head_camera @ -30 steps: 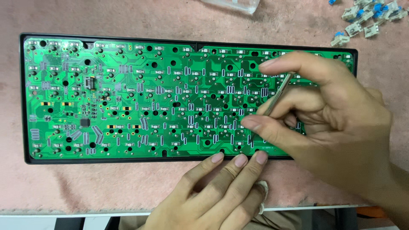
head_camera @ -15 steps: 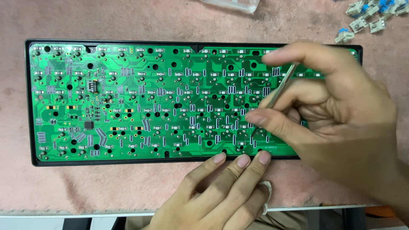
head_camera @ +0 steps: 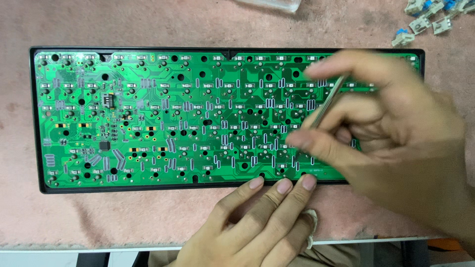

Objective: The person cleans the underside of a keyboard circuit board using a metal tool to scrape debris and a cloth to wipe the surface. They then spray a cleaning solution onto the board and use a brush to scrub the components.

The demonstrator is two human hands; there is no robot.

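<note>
A long green keyboard circuit board in a black frame lies solder side up on a pink mat. My right hand hovers over the board's right part, blurred, pinching a thin metal tool between thumb and fingers, its tip pointing down at the board. My left hand rests on the mat at the near edge. Three of its fingertips press against the frame's lower rim.
Several loose grey and blue key switches lie at the far right corner of the mat. A clear plastic piece sits at the top edge. The table's front edge runs along the bottom.
My right hand has shifted a little with the tool and is now blurred by motion. The view has drifted so the board sits slightly lower. The left hand keeps its place.
</note>
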